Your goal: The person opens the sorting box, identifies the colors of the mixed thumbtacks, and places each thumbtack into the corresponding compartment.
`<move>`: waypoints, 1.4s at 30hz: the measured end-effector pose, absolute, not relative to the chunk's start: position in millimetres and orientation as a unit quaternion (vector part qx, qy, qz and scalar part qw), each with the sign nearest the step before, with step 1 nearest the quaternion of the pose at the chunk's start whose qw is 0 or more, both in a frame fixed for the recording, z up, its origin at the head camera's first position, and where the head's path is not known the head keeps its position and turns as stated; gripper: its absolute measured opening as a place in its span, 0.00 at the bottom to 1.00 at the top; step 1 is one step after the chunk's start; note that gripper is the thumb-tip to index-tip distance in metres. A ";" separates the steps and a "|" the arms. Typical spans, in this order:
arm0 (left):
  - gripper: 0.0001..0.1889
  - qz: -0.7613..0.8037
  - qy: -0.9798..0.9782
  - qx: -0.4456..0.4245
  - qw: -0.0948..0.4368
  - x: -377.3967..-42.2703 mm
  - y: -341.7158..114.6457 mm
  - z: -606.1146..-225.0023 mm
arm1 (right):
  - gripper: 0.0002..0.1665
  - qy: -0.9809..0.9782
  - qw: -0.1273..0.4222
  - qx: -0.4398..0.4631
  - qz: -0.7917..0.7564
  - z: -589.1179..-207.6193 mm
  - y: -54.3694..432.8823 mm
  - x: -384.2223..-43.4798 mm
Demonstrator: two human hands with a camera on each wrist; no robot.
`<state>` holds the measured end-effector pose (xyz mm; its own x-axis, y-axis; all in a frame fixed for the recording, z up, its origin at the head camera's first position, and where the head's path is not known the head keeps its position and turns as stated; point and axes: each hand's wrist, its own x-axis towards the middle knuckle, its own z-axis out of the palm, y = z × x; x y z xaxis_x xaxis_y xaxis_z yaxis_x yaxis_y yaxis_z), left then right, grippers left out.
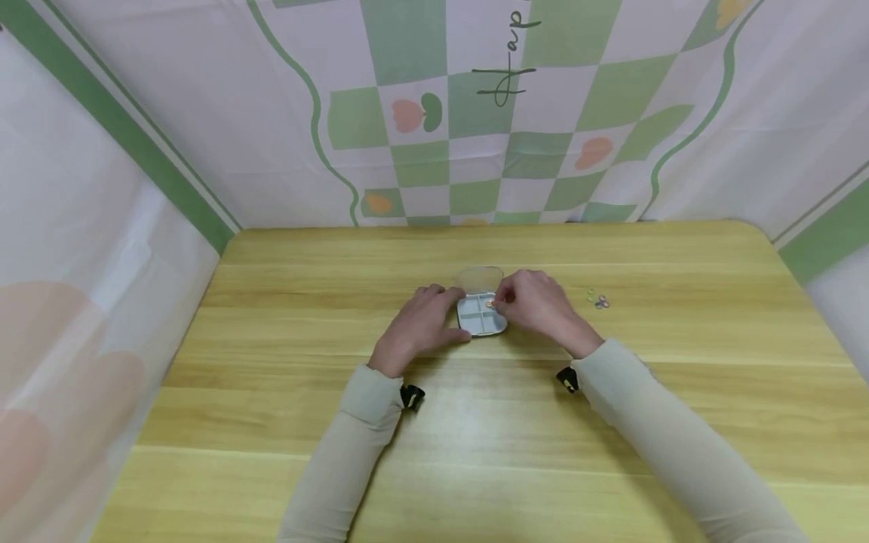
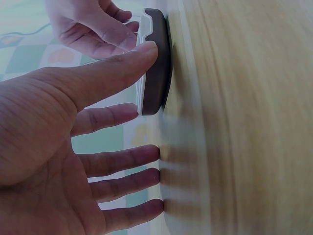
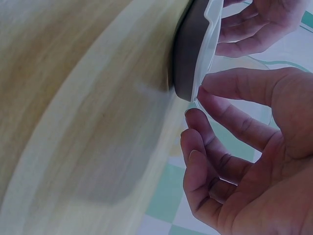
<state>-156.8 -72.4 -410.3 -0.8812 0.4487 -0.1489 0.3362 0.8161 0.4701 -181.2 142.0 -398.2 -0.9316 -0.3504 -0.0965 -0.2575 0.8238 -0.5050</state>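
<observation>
A small pill box [image 1: 481, 314] with a pale divided tray and a dark base [image 2: 157, 63] rests on the table, its clear lid [image 1: 478, 279] raised at the far side. My left hand [image 1: 425, 320] holds it from the left, thumb at the near edge and index finger farther back. The other left fingers [image 2: 120, 160] are stretched out and touch the table. On the right, my right hand [image 1: 536, 302] brings thumb and index fingertips together at a small coloured ring [image 1: 489, 304] over the far right compartment. Its remaining fingers [image 3: 203, 161] are curled.
Several small coloured rings [image 1: 600, 302] lie on the wooden table [image 1: 305, 302] to the right of my right hand. A patterned curtain [image 1: 475, 166] hangs along the far edge, with white cloth at both sides. Dark wrist cameras [image 1: 412, 397] sit at the cuffs.
</observation>
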 end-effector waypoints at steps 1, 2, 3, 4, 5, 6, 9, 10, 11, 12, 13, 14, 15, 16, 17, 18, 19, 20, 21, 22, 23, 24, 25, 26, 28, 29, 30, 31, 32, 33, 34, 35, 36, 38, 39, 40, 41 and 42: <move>0.37 0.221 0.944 0.208 0.127 -156.9 -72.4 -410.1 | 0.06 0.950 0.093 -0.159 -0.250 -398.4 142.1 -181.4; 0.37 0.222 0.944 0.208 0.127 -156.8 -72.4 -410.0 | 0.06 0.951 0.093 -0.159 -0.250 -398.4 142.1 -181.5; 0.37 0.221 0.944 0.208 0.127 -156.7 -72.3 -409.7 | 0.06 0.951 0.093 -0.159 -0.250 -398.5 142.2 -181.7; 0.37 0.221 0.944 0.208 0.128 -156.5 -72.3 -409.5 | 0.06 0.951 0.093 -0.159 -0.250 -398.6 142.2 -181.7; 0.37 0.221 0.944 0.208 0.128 -156.5 -72.3 -409.2 | 0.06 0.951 0.093 -0.159 -0.250 -398.5 142.1 -181.8; 0.37 0.221 0.944 0.208 0.128 -156.4 -72.3 -409.0 | 0.06 0.951 0.093 -0.159 -0.250 -398.4 142.0 -181.8; 0.37 0.221 0.944 0.208 0.128 -156.2 -72.3 -408.7 | 0.06 0.950 0.094 -0.158 -0.251 -398.3 141.7 -181.7; 0.37 0.222 0.944 0.208 0.128 -156.1 -72.3 -408.6 | 0.06 0.950 0.094 -0.158 -0.251 -398.4 141.6 -181.7; 0.37 0.222 0.944 0.208 0.128 -156.1 -72.4 -408.6 | 0.06 0.950 0.095 -0.158 -0.251 -398.5 141.7 -181.8; 0.37 0.223 0.944 0.208 0.127 -156.0 -72.5 -408.7 | 0.06 0.950 0.095 -0.158 -0.251 -398.5 141.7 -181.8; 0.37 0.223 0.944 0.208 0.127 -156.0 -72.4 -408.8 | 0.05 0.950 0.095 -0.159 -0.251 -398.5 142.0 -181.8; 0.37 0.224 0.944 0.209 0.127 -155.9 -72.3 -408.9 | 0.05 0.950 0.095 -0.158 -0.251 -398.4 142.2 -181.6; 0.37 0.224 0.944 0.209 0.126 -155.8 -72.2 -409.0 | 0.05 0.950 0.096 -0.159 -0.251 -398.2 142.4 -181.4; 0.37 0.225 0.943 0.209 0.126 -155.9 -72.2 -409.1 | 0.05 0.950 0.096 -0.158 -0.252 -397.9 142.6 -181.2; 0.37 0.225 0.943 0.210 0.125 -156.0 -72.1 -409.3 | 0.05 0.950 0.098 -0.158 -0.252 -397.3 142.8 -180.8; 0.37 0.225 0.943 0.210 0.125 -156.0 -72.0 -409.5 | 0.06 0.949 0.099 -0.158 -0.253 -396.8 143.2 -180.5; 0.37 0.225 0.943 0.210 0.124 -156.0 -72.0 -409.7 | 0.06 0.949 0.100 -0.158 -0.254 -396.3 143.7 -180.3; 0.37 0.226 0.943 0.210 0.124 -156.0 -71.9 -409.7 | 0.06 0.949 0.100 -0.158 -0.255 -395.8 144.2 -180.0; 0.37 0.227 0.943 0.210 0.123 -156.0 -71.8 -409.8 | 0.07 0.948 0.101 -0.158 -0.256 -395.3 144.8 -179.8; 0.37 0.227 0.943 0.210 0.123 -155.9 -71.8 -409.8 | 0.07 0.948 0.101 -0.158 -0.257 -395.0 145.7 -179.6; 0.37 0.228 0.943 0.209 0.123 -155.7 -71.7 -409.8 | 0.08 0.948 0.099 -0.159 -0.256 -394.7 146.6 -179.4; 0.37 0.228 0.943 0.208 0.123 -155.6 -71.6 -409.8 | 0.08 0.949 0.096 -0.159 -0.255 -394.5 147.6 -179.1; 0.37 0.228 0.943 0.208 0.124 -155.6 -71.4 -410.0 | 0.08 0.950 0.095 -0.158 -0.254 -394.4 148.6 -178.7; 0.37 0.227 0.944 0.207 0.124 -155.4 -71.4 -409.9 | 0.08 0.950 0.092 -0.158 -0.252 -394.3 149.6 -178.2; 0.37 0.226 0.944 0.206 0.125 -155.2 -71.3 -410.1 | 0.08 0.952 0.086 -0.155 -0.249 -394.4 151.7 -177.4; 0.37 0.226 0.944 0.206 0.125 -155.1 -71.3 -410.2 | 0.08 0.953 0.084 -0.154 -0.248 -394.5 152.7 -176.9; 0.37 0.226 0.944 0.205 0.125 -155.1 -71.3 -410.3 | 0.08 0.953 0.084 -0.152 -0.249 -394.4 153.9 -176.4; 0.37 0.226 0.944 0.205 0.126 -155.0 -71.4 -410.4 | 0.08 0.953 0.083 -0.151 -0.249 -394.4 155.0 -175.9; 0.37 0.227 0.944 0.205 0.126 -154.8 -71.5 -410.4 | 0.07 0.954 0.081 -0.150 -0.248 -394.3 156.2 -175.6; 0.37 0.227 0.944 0.204 0.126 -154.9 -71.5 -410.6 | 0.07 0.954 0.080 -0.150 -0.248 -394.1 157.6 -175.2; 0.37 0.228 0.944 0.204 0.126 -154.9 -71.5 -410.8 | 0.07 0.954 0.080 -0.149 -0.248 -393.8 159.1 -174.6; 0.38 0.228 0.944 0.204 0.126 -154.9 -71.6 -410.7 | 0.07 0.954 0.079 -0.150 -0.246 -393.6 160.6 -174.1; 0.37 0.229 0.943 0.204 0.126 -155.0 -71.6 -410.9 | 0.07 0.954 0.080 -0.149 -0.246 -393.2 162.2 -173.7; 0.37 0.229 0.943 0.205 0.126 -155.1 -71.7 -410.9 | 0.07 0.955 0.080 -0.149 -0.245 -393.1 165.2 -173.2; 0.37 0.229 0.943 0.205 0.127 -155.2 -71.7 -411.0 | 0.07 0.955 0.081 -0.148 -0.245 -393.1 166.9 -173.0; 0.38 0.229 0.943 0.206 0.127 -155.3 -71.7 -411.0 | 0.07 0.955 0.081 -0.147 -0.246 -393.5 168.4 -172.7; 0.38 0.229 0.943 0.206 0.127 -155.4 -71.7 -411.0 | 0.07 0.955 0.081 -0.145 -0.247 -393.8 169.8 -172.4; 0.38 0.229 0.943 0.206 0.127 -155.5 -71.7 -411.2 | 0.07 0.954 0.081 -0.144 -0.248 -394.2 171.2 -172.0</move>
